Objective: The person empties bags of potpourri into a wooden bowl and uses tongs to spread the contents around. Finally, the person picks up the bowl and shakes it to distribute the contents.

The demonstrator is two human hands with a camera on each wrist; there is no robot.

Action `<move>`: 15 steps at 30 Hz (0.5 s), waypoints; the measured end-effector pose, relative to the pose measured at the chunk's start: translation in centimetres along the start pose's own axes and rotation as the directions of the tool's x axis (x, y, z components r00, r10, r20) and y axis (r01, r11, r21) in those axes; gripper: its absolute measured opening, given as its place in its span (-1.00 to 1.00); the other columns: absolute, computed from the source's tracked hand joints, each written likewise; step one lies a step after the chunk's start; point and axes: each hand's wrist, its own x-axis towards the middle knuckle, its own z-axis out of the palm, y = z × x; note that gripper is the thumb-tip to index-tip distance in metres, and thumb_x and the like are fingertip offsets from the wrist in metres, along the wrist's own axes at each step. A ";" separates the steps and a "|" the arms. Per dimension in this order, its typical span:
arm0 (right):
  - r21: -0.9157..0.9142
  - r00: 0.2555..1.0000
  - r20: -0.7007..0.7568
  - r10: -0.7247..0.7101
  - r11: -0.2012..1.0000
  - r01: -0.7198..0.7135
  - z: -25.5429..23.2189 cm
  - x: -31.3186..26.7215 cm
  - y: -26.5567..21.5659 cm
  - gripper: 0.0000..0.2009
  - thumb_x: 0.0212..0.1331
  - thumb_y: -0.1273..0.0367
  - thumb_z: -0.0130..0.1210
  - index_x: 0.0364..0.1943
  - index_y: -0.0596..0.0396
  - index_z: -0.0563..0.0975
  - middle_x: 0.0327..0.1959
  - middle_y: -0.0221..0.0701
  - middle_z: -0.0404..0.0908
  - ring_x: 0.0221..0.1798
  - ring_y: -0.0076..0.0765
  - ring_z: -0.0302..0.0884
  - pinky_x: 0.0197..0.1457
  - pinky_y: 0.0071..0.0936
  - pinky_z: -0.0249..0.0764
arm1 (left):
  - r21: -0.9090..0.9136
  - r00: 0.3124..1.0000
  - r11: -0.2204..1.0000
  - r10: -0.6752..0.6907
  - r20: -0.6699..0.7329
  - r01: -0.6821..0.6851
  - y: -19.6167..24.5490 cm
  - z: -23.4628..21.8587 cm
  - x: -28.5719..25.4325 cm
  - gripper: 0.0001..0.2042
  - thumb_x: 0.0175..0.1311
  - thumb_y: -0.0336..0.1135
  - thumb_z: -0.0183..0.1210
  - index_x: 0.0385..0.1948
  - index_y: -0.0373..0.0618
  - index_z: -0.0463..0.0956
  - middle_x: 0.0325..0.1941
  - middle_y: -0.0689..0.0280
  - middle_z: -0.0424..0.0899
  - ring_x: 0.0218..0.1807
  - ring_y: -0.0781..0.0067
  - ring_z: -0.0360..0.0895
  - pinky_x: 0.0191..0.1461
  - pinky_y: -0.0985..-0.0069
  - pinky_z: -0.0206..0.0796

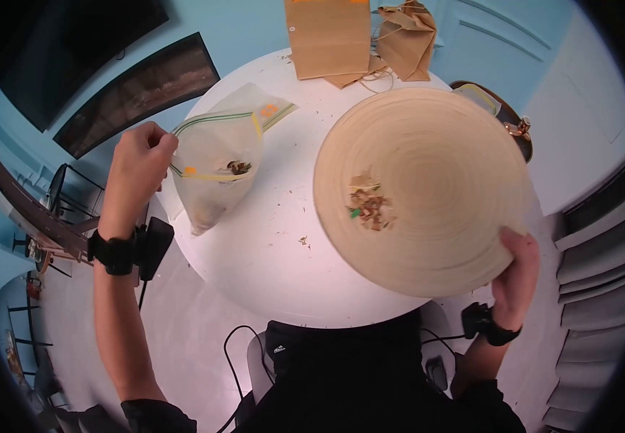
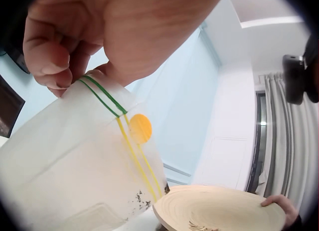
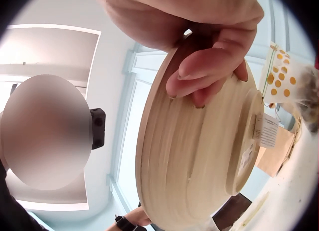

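Observation:
A large round wooden plate [image 1: 449, 159] is tilted over the table, gripped at its lower right rim by my right hand [image 1: 518, 270]. Dry brown flakes with a small green piece [image 1: 371, 208] lie on its left part. My left hand [image 1: 139, 162] pinches the top corner of a translucent zip bag [image 1: 215, 144], whose mouth stands open; dark dry bits [image 1: 239, 168] show in it. In the left wrist view, fingers hold the bag [image 2: 75, 151] by its green-striped edge. The right wrist view shows fingers spread on the underside of the plate [image 3: 199, 136].
The round white table [image 1: 269, 267] carries scattered crumbs [image 1: 304, 240]. Brown paper bags [image 1: 330, 43] stand at its back edge. Another flat zip bag [image 1: 276, 112] lies behind the held one. Behind the plate at right are a dark tray [image 1: 527, 148] and a copper-coloured item [image 1: 518, 128].

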 end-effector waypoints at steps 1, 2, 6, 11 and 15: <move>-0.001 1.000 -0.022 -0.009 1.000 0.009 -0.3 -0.1 -0.5 -0.73 0.28 0.35 0.05 -0.17 0.38 0.54 -0.46 -0.21 0.65 -0.69 -0.34 0.51 -0.75 -0.43 0.34 | -0.038 0.999 0.999 -0.020 0.041 0.021 0.3 0.4 -0.5 -0.73 0.24 -0.29 0.13 -0.41 -0.43 0.57 -0.63 0.17 0.57 -0.66 0.45 0.50 -0.55 0.43 0.34; -0.024 0.999 -0.018 -0.042 0.999 0.042 -0.4 0.1 -0.9 -0.72 0.28 0.33 0.06 -0.17 0.38 0.54 -0.46 -0.21 0.65 -0.70 -0.33 0.51 -0.76 -0.43 0.33 | -0.077 0.996 0.996 -0.038 0.077 0.044 0.5 0.8 -1.0 -0.73 0.24 -0.30 0.14 -0.40 -0.43 0.57 -0.63 0.17 0.57 -0.66 0.44 0.52 -0.55 0.42 0.37; -0.041 0.995 -0.038 -0.095 0.995 0.093 -0.5 0.8 -1.3 -0.69 0.28 0.30 0.06 -0.17 0.38 0.54 -0.47 -0.21 0.65 -0.71 -0.33 0.51 -0.77 -0.43 0.32 | 0.049 0.964 0.996 0.057 0.260 -0.072 -0.3 5.1 -1.4 -0.76 0.28 -0.32 0.11 -0.30 -0.40 0.53 -0.55 0.22 0.60 -0.60 0.49 0.55 -0.59 0.48 0.38; -0.063 0.995 -0.022 -0.099 0.993 0.097 -0.8 0.9 -2.0 -0.69 0.29 0.30 0.05 -0.18 0.38 0.55 -0.47 -0.20 0.64 -0.71 -0.33 0.51 -0.77 -0.43 0.32 | 0.106 0.919 0.989 0.055 0.391 -0.104 2.7 5.6 -1.7 -0.74 0.24 -0.30 0.16 -0.23 -0.37 0.52 -0.53 0.12 0.64 -0.56 0.29 0.59 -0.43 0.34 0.43; -0.050 0.992 -0.015 -0.122 0.991 0.121 0.1 0.9 -2.6 -0.69 0.29 0.29 0.06 -0.18 0.38 0.55 -0.47 -0.21 0.64 -0.71 -0.34 0.50 -0.77 -0.44 0.32 | 0.127 0.887 0.955 0.194 0.420 -0.270 3.0 7.5 0.0 -0.76 0.25 -0.32 0.17 -0.20 -0.35 0.55 -0.54 -0.01 0.63 -0.45 0.11 0.63 -0.28 0.25 0.43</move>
